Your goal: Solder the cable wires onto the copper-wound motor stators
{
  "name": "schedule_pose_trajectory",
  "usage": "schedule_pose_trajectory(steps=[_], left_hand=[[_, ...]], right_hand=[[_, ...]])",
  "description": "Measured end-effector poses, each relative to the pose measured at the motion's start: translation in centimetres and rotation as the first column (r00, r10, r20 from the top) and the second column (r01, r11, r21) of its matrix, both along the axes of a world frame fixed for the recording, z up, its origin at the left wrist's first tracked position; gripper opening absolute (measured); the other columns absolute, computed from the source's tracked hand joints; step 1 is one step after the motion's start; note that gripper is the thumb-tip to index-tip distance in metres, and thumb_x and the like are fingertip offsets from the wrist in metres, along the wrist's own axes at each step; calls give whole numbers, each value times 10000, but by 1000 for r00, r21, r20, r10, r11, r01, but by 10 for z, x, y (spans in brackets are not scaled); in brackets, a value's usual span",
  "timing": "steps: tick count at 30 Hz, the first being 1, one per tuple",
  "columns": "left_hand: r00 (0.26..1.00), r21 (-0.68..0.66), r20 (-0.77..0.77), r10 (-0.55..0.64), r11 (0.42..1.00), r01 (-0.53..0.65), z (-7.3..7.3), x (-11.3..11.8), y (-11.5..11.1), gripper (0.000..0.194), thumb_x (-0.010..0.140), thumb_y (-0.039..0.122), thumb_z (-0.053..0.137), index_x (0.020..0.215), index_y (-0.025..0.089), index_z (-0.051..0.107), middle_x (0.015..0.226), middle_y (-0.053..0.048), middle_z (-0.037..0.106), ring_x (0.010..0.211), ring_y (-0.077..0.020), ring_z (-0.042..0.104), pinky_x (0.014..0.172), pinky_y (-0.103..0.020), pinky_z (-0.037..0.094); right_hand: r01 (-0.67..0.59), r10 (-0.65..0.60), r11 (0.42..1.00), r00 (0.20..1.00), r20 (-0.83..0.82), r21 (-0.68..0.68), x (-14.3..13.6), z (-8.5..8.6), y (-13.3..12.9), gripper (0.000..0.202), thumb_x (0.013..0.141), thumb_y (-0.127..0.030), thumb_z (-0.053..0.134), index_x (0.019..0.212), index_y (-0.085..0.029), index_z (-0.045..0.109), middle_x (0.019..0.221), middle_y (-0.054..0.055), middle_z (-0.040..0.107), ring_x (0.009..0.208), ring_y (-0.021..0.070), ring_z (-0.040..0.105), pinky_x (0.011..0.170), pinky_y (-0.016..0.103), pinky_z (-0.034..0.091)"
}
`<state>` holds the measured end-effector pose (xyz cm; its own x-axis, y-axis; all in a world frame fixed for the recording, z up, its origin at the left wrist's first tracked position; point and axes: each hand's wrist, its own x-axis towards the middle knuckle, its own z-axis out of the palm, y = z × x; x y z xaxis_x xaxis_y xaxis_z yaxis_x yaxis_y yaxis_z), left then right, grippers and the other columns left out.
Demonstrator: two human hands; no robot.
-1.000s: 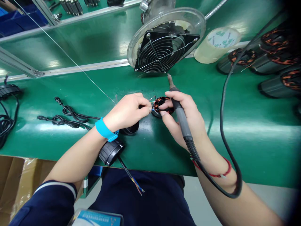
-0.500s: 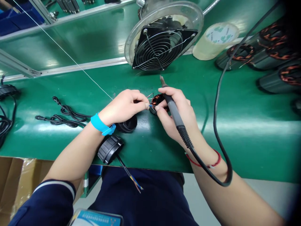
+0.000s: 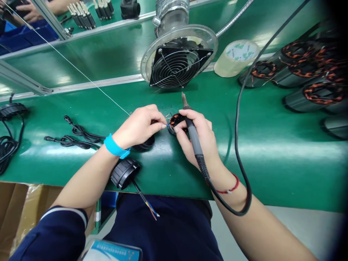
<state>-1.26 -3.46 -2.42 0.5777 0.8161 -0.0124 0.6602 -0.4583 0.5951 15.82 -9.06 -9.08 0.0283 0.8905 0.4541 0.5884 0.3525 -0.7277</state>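
Observation:
Thumb and fingers of my left hand [image 3: 140, 127] are pinched on a thin blue wire [image 3: 167, 125], beside a small stator [image 3: 172, 132] with copper windings. A white strand [image 3: 92, 82] runs from the upper left down to this hand. In my right hand [image 3: 203, 136] is a soldering iron [image 3: 193, 136], its tip pointing away from me, up toward the fan and apart from the stator. The thumb and a finger of that hand also reach the stator's near right side. Partly hidden under my left hand is a black cap [image 3: 146, 144].
A caged fan [image 3: 174, 69] stands behind my hands, with a tape roll [image 3: 235, 59] to its right. Several larger stators [image 3: 312, 98] fill the right back. Coiled black cables [image 3: 81, 141] and a ribbed black cap [image 3: 125, 173] lie left. Another person's hand [image 3: 34, 11] shows upper left.
The camera view has shifted, bringing more of the back shelf and the other person's hand into view. My hands keep their grips beside the small stator, and the iron stays raised.

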Motion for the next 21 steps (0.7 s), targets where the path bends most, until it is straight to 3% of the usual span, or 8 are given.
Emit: schedule_pose_trajectory(steps=[6, 11, 15, 18, 21], left_hand=[[995, 5, -26, -93, 996, 93, 1, 2, 0, 150, 838, 199, 604, 930, 166, 717, 802, -18, 581, 777, -145, 554, 751, -280, 439], [999, -25, 39, -36, 999, 37, 0, -1, 4, 107, 832, 160, 582, 784, 146, 677, 760, -6, 583, 749, -132, 545, 744, -272, 420], [999, -48, 52, -17, 999, 20, -1, 1, 1, 96, 830, 180, 593, 843, 159, 686, 779, -9, 596, 760, -133, 544, 753, -281, 425], [990, -170, 130, 53, 985, -31, -1, -7, 4, 219, 796, 169, 604, 1015, 155, 611, 927, -28, 627, 781, -123, 564, 739, -267, 454], [991, -361, 92, 101, 931, -62, 3, -18, 11, 169, 807, 227, 591, 952, 141, 599, 874, -32, 649, 750, -125, 581, 710, -261, 467]], right_hand=[[-59, 59, 998, 998, -2, 18, 3, 0, -1, 365, 872, -220, 527, 1227, -279, 472, 923, 17, 695, 957, 235, 628, 919, 443, 442], [-53, 54, 997, 998, -20, 49, 5, -2, -1, 381, 859, -186, 521, 1227, -270, 477, 875, 8, 693, 940, 236, 633, 900, 441, 452], [-29, 30, 996, 999, -21, 85, 2, -3, 0, 425, 849, -172, 514, 1259, -269, 464, 944, 22, 699, 963, 239, 622, 869, 429, 468], [-26, 26, 995, 1000, 1, 97, 1, -5, 4, 458, 837, -166, 496, 1284, -255, 453, 1080, 50, 688, 1049, 251, 605, 891, 444, 463], [-89, 89, 993, 996, 6, 82, 0, -8, 12, 487, 841, -132, 457, 1310, -259, 430, 1218, 54, 649, 1146, 237, 582, 960, 454, 441]])
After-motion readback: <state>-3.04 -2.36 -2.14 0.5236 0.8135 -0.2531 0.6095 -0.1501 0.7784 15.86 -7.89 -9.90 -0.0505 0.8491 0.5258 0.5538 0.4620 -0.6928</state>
